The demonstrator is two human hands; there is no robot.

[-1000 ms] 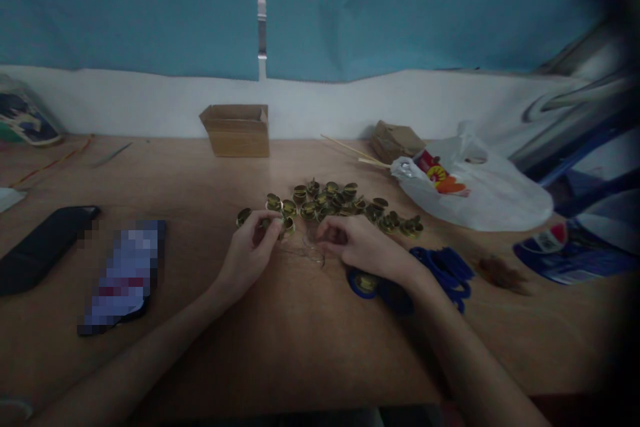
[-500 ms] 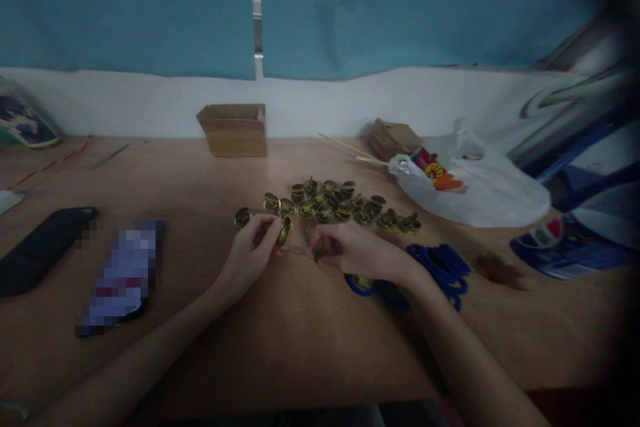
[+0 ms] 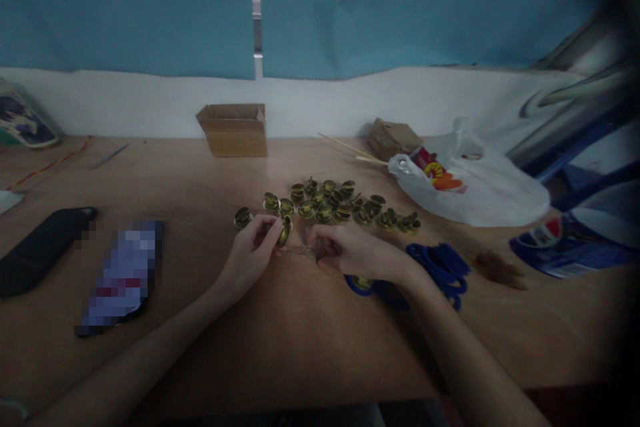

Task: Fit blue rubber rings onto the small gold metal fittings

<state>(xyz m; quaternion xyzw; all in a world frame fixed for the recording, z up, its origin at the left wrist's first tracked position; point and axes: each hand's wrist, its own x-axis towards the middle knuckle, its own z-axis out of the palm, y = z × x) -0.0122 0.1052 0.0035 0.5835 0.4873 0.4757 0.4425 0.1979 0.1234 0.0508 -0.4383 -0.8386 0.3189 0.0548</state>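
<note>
My left hand (image 3: 254, 245) is closed, with thumb and fingertips pinching a small round brass-coloured metal piece (image 3: 285, 231) held tilted. Just to its right, my right hand (image 3: 345, 250) is closed too, its fingertips curled together. Faint thin strands show between the two hands, but blur hides what the right fingers hold. Behind both hands stands a loose cluster of similar brass-coloured metal pieces (image 3: 323, 214), each with a curved top over a round base. One more lies in a blue ring-shaped holder (image 3: 361, 284) under my right wrist.
Blue plastic handles (image 3: 443, 265) lie right of my right wrist. A white plastic bag (image 3: 493, 190), a blue packet (image 3: 555, 250) and a crumpled brown box (image 3: 395, 139) are farther right. An open cardboard box (image 3: 237, 135) stands at the back. Two phones (image 3: 125, 273) (image 3: 43, 250) lie left.
My right fingers have shifted very slightly beside the left hand. The left hand still holds the metal piece in the same place.
</note>
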